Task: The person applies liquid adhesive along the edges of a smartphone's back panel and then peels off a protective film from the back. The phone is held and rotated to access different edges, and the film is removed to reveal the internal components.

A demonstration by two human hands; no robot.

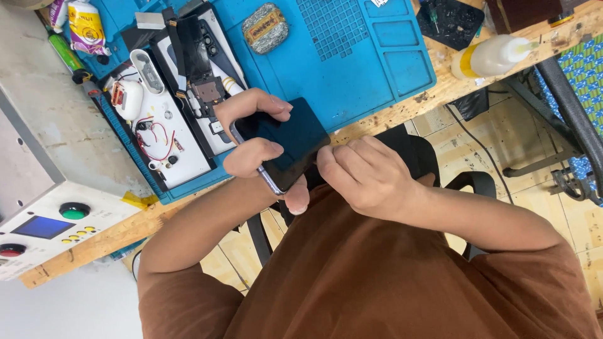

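1. I see a dark smartphone (286, 141) held above the near edge of the surface (389, 107), over the person's lap, screen side up and unlit.
2. I judge the handset closed: its glass face sits flush in the frame, with no gap showing. Whether it is fully seated I cannot tell.
3. A second, opened device (201, 59) lies on the white tray (182, 157) beside loose wires and small parts, so I judge bench work unfinished.
4. The left hand (251, 135) is curled around the phone's far end, thumb and fingers closed on its edges, bearing its weight.
5. The right hand (361, 176) is mostly closed, its fingertips pressed against the phone's near long edge; any tool in it is hidden.
6. The blue mat (352, 69) lies under the tray.
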